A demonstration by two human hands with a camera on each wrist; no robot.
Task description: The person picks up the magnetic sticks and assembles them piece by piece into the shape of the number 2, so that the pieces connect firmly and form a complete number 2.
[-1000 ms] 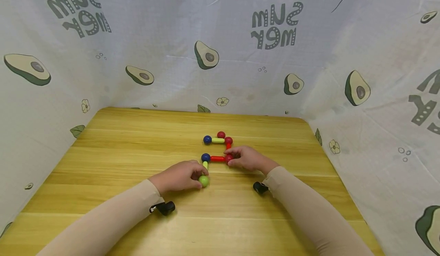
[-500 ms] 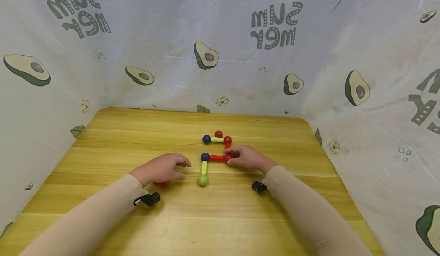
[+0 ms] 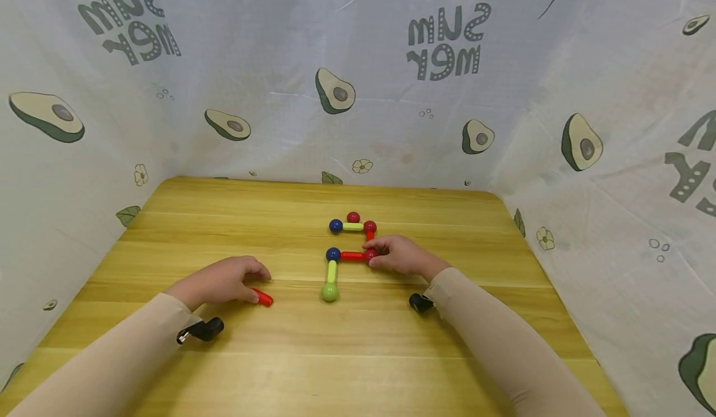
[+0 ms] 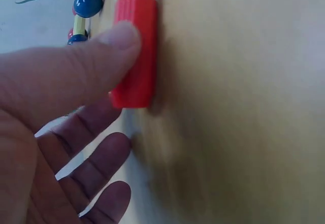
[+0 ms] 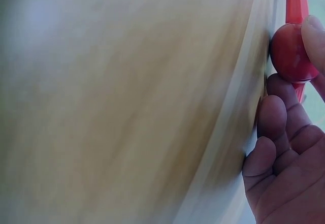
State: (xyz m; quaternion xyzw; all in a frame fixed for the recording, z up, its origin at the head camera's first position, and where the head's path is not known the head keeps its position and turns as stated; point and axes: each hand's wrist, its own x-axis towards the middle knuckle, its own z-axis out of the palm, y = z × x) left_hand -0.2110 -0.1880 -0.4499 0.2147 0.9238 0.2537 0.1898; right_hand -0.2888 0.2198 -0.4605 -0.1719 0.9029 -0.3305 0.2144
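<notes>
My left hand (image 3: 226, 282) is over the table at left, its thumb at a short red rod (image 3: 263, 297). In the left wrist view the thumb overlaps that red rod (image 4: 137, 82), with the other fingers spread apart below it. My right hand (image 3: 404, 256) holds a red ball (image 5: 292, 54) between thumb and fingers, at a corner of a ball-and-rod chain. From this ball a red rod (image 3: 352, 256) runs left to a blue ball (image 3: 333, 254), then a yellow-green rod (image 3: 332, 272) leads down to a green ball (image 3: 329, 291).
Behind the right hand, another red rod (image 3: 370, 236) joins a red ball (image 3: 370, 226), a yellow-green rod (image 3: 353, 226) and a blue ball (image 3: 335, 225). One more red ball (image 3: 353, 217) sits behind. A printed cloth (image 3: 279, 63) hangs around the wooden table (image 3: 358, 355).
My left hand has released the green ball and moved left to the loose red rod, which now shows beside its thumb. My right hand stays at the red ball.
</notes>
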